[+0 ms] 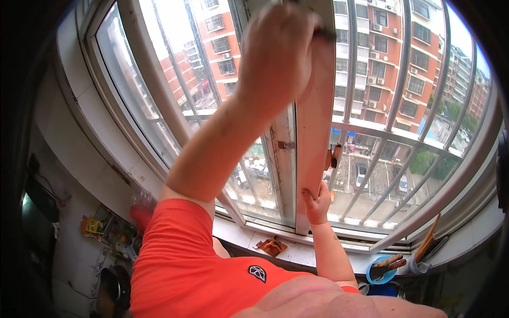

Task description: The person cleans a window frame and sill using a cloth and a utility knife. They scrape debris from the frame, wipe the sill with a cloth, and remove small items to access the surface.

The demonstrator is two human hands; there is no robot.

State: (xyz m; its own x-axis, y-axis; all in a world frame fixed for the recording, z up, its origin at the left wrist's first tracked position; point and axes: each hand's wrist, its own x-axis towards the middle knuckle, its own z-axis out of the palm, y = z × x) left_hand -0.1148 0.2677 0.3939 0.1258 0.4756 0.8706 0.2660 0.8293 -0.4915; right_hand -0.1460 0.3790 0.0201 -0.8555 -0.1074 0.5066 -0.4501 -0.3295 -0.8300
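High up against a sliding window's sash stile (314,131), my left hand (276,55) is closed on a dark object (325,33). Blur and my fingers hide most of that object, and I cannot tell its kind. Lower down, my right hand (319,204) grips the edge of the same stile. Its thumb lies on the near face, and the other fingers are mostly hidden behind the edge. Between the hands, a brown-and-black window latch (335,156) sticks out from the stile's right side. The stile's pale face shows a reddish tint.
Metal security bars (381,171) stand outside the window. On the sill (234,232) lies a crumpled orange-brown piece (272,246). A blue cup (379,276) of wooden-handled tools stands at the right. A dark pan (113,284) and a yellow packet (94,225) are at the lower left.
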